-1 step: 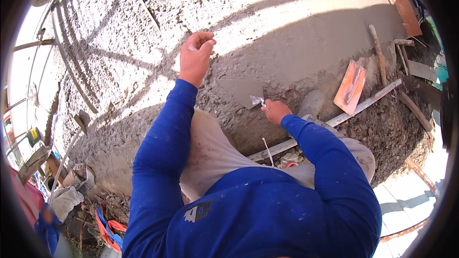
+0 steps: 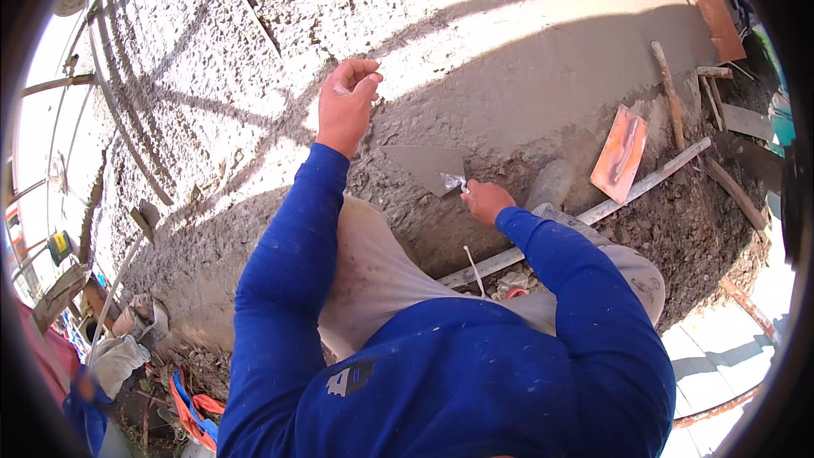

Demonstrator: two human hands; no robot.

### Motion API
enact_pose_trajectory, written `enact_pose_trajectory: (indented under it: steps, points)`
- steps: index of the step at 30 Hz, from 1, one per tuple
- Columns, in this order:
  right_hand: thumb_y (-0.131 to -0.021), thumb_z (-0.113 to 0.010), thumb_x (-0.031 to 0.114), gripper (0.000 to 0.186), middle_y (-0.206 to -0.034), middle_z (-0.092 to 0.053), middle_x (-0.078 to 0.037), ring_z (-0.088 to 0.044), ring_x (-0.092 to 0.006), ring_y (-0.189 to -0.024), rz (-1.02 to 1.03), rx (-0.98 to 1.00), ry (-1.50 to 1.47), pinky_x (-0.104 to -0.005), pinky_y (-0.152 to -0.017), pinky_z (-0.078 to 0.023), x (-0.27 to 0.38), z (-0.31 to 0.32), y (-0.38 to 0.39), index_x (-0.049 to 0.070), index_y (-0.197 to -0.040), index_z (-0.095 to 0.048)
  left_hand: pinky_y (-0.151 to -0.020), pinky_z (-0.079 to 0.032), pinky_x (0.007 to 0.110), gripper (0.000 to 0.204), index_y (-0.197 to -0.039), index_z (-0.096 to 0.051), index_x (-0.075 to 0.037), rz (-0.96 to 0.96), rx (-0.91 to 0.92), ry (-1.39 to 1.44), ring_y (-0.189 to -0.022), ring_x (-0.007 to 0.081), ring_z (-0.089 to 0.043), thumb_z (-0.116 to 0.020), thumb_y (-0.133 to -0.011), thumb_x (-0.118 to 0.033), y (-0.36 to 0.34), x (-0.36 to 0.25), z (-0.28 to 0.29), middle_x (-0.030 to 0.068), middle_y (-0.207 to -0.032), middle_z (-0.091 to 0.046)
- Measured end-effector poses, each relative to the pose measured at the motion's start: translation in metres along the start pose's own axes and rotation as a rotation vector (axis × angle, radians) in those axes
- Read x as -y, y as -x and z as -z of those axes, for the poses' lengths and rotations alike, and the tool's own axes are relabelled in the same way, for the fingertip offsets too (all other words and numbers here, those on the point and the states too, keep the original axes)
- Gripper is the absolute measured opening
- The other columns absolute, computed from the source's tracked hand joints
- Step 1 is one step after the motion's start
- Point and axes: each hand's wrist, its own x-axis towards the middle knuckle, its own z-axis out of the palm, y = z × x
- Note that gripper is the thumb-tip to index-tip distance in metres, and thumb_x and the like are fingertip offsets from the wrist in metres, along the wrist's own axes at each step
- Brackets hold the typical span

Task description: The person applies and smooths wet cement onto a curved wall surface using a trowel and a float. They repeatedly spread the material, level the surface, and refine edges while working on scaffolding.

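Note:
My right hand (image 2: 487, 203) is closed round the handle end of a pointed trowel (image 2: 426, 164). The flat grey blade points away to the left, over the rough mortar at the lower part of the plastered surface (image 2: 543, 102). Bright metal shows where blade and handle meet. Farther up and left, my left hand (image 2: 346, 102) is raised in front of the rough surface. Its fingers are curled in toward the thumb like a pinch; whether something small sits between them I cannot make out.
An orange plastering float (image 2: 620, 155) lies at the right beside a long straight batten (image 2: 649, 183). A wooden stick (image 2: 669, 93) leans by it. Smooth plaster is at upper right, coarse at upper left. Cloths and orange-blue material (image 2: 193, 407) lie at lower left.

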Motion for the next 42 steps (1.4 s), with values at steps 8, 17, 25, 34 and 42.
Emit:
enact_pose_trajectory:
  steps: [8, 17, 25, 34, 42]
  points:
    - [-0.105, -0.054, 0.042, 0.034, -0.11, -0.072, -0.021, -0.068, -0.0436, -0.105, -0.125, -0.166, 0.108, -0.0574, -0.087, -0.053, -0.08, 0.065, -0.009, 0.009, -0.114, -0.06, -0.079, -0.053, 0.029, 0.02, -0.116, -0.067, -0.001, 0.037, 0.074, -0.068, -0.093, 0.01, -0.064, -0.064, -0.099, -0.01, -0.009, 0.002, -0.014, 0.0046, -0.106, -0.071]
    - [-0.103, -0.056, 0.044, 0.036, -0.103, -0.072, -0.021, -0.068, -0.0449, -0.098, -0.114, -0.269, 0.067, -0.0581, -0.083, -0.053, -0.098, 0.068, 0.002, 0.008, -0.108, -0.062, -0.083, -0.053, 0.029, 0.023, -0.119, -0.066, -0.001, 0.068, 0.147, -0.077, -0.1, 0.0109, -0.064, -0.063, -0.1, -0.012, -0.017, 0.007, -0.029, 0.004, -0.108, -0.069]
    - [-0.103, -0.058, 0.044, 0.036, -0.107, -0.074, -0.015, -0.069, -0.0401, -0.106, -0.04, -0.135, 0.241, -0.0539, -0.091, -0.054, -0.162, 0.116, -0.003, 0.013, -0.117, -0.068, -0.083, -0.05, 0.028, 0.024, -0.122, -0.064, 0.0, 0.087, 0.227, -0.104, -0.098, 0.0103, -0.062, -0.06, -0.1, -0.01, -0.016, 0.009, -0.038, 0.0056, -0.11, -0.07]
    - [-0.097, -0.066, 0.042, 0.037, -0.112, -0.072, -0.017, -0.068, -0.0418, -0.107, -0.198, -0.45, 0.221, -0.0526, -0.089, -0.054, -0.183, 0.187, 0.003, 0.009, -0.114, -0.069, -0.083, -0.049, 0.027, 0.026, -0.123, -0.064, -0.001, 0.092, 0.314, -0.093, -0.088, 0.0097, -0.057, -0.061, -0.1, -0.012, -0.02, 0.012, -0.047, 0.0046, -0.109, -0.069]
    - [-0.093, -0.074, 0.03, 0.036, -0.102, -0.071, -0.026, -0.069, -0.0447, -0.099, -0.394, -0.697, -0.474, -0.0509, -0.086, -0.054, -0.141, 0.078, -0.021, -0.001, -0.107, -0.062, -0.082, -0.05, 0.028, 0.024, -0.122, -0.065, -0.002, 0.049, 0.414, -0.053, -0.088, 0.01, -0.058, -0.061, -0.099, -0.01, -0.019, 0.007, -0.065, 0.0039, -0.108, -0.068]
